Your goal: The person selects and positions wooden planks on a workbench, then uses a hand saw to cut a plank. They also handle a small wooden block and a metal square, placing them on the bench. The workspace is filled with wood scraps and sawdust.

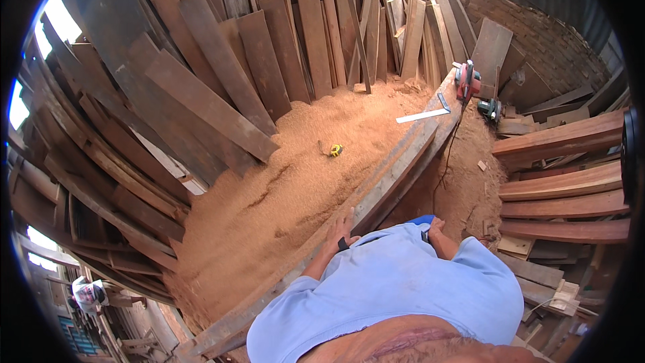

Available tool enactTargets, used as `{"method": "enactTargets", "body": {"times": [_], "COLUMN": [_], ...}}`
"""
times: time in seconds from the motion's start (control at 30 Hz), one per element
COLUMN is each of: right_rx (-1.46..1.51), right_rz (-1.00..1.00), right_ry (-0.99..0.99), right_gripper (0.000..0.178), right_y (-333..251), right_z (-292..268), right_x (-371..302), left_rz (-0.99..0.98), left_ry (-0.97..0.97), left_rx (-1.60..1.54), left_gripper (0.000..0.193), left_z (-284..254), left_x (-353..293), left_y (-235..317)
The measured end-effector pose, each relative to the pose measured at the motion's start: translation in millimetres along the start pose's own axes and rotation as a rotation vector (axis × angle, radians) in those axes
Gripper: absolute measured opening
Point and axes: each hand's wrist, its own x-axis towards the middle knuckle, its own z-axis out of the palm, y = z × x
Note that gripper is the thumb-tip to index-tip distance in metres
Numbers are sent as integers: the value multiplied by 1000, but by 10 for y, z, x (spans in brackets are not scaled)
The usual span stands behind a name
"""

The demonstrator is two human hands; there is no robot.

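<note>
My left hand (341, 228), with a dark band at its wrist, lies on the long wooden beam (403, 155) with its fingers stretched out. The beam runs from the lower left to the upper right in front of me. Close to my body on the right is my right hand (437, 226), beside a bright blue patch of cloth (422, 220); its fingers are too small and hidden to read. Toward the beam's far end sits a white and blue try square (424, 115). A red power saw (467, 81) rests at that end, with a dark cord (445, 173) hanging from it.
A yellow and black tape measure (336, 150) lies on the sawdust (269, 212) beyond the beam. Upright planks (265, 60) lean along the back and left. A second power tool (490, 109) and reddish boards (564, 181) are at right. Another person (89, 294) is far left.
</note>
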Motion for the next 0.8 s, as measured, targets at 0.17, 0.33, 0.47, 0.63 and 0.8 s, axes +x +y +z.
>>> {"method": "enactTargets", "body": {"times": [0.17,0.33,0.47,0.63,0.8], "right_rx": [16,31,70,117,193], "right_rz": [6,-13,-3,19,91], "right_ry": [-4,3,16,29,44], "right_gripper": [36,35,34,33,32], "right_y": [12,-187,-160,24,473], "right_z": [-42,-132,-172,-130,4], "right_x": [-33,49,49,-43,-302], "left_rz": [-162,-199,-218,-252,-282], "left_ry": [136,123,98,103,114], "left_rx": [-118,-63,-106,-85,-91], "left_gripper": [106,93,81,78,74], "left_z": [224,165,110,104,36], "left_x": [140,134,131,134,82], "left_y": [-200,-213,-174,-126,-30]}}
